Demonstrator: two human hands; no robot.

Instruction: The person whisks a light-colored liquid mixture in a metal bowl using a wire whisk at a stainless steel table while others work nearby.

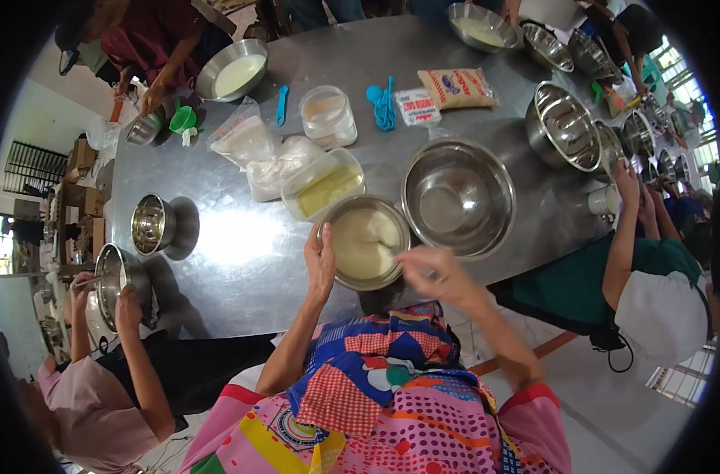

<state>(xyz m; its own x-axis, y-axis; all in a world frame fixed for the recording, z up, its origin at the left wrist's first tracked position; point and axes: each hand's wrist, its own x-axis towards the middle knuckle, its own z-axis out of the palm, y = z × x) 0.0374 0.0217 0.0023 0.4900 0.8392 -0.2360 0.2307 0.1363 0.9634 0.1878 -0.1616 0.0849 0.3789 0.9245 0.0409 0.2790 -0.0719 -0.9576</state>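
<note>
A stainless steel mixing bowl [405,232] with pale, creamy batter [360,243] stands in front of me near the table's edge. My left hand [320,260] grips its left rim, thumb on top. At the right rim is my right hand [443,275], blurred, fingertips drawn together over the batter. Whether it holds a utensil is unclear. Just right of the batter bowl sits a larger, bare steel bowl [448,207]. A clear plastic tub of yellowish liquid [327,192] lies behind the batter bowl, close to its rim.
On the steel table [235,296] are bags of white powder [283,166], a plastic tub [328,117], blue measuring spoons [383,103], a salt pack [417,108] and a sugar bag [458,87]. A small steel bowl [152,224] sits left. Other people work with bowls around the table.
</note>
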